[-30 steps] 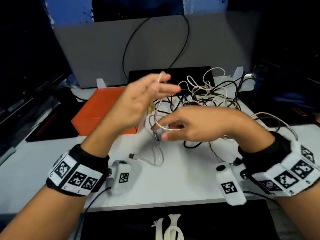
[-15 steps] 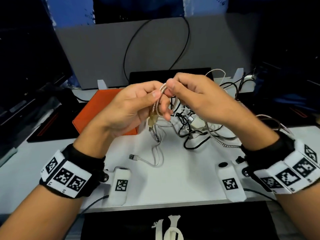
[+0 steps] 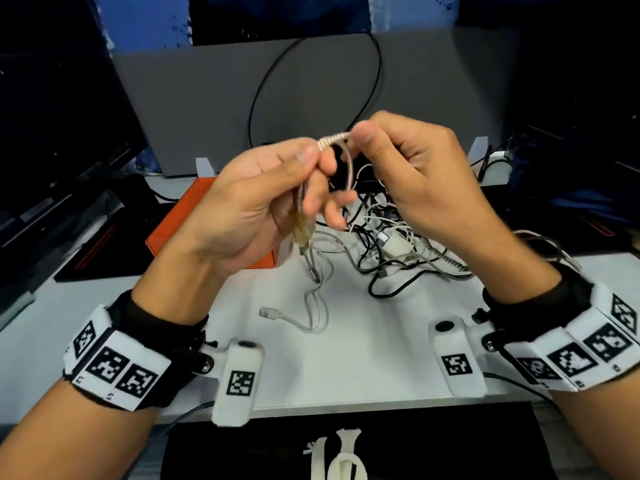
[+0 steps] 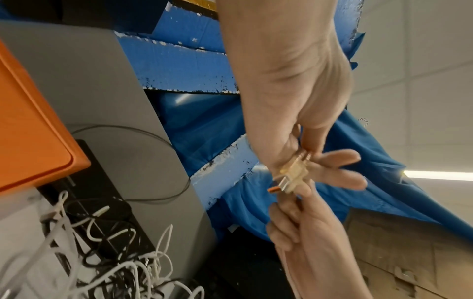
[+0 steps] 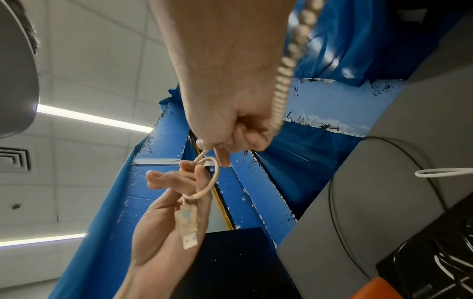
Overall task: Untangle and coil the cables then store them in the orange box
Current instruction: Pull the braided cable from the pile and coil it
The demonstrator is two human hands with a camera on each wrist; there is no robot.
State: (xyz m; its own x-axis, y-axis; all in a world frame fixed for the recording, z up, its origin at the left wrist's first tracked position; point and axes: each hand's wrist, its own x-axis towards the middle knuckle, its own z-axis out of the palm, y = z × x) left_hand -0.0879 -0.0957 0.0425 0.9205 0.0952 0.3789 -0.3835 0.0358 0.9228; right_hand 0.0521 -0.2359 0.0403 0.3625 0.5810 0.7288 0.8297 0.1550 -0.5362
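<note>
I see the box (image 3: 180, 216) at left on the tabletop (image 3: 363, 358), the cable tangle (image 3: 398, 244) to its right, both behind my raised hands.

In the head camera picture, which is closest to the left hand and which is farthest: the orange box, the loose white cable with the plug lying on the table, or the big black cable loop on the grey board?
From the left hand:
1. Orange box, just behind and under the hand, on its left.
2. Loose white cable, on the table below the hand, toward the person.
3. Black cable loop, up on the grey board at the back.
</note>
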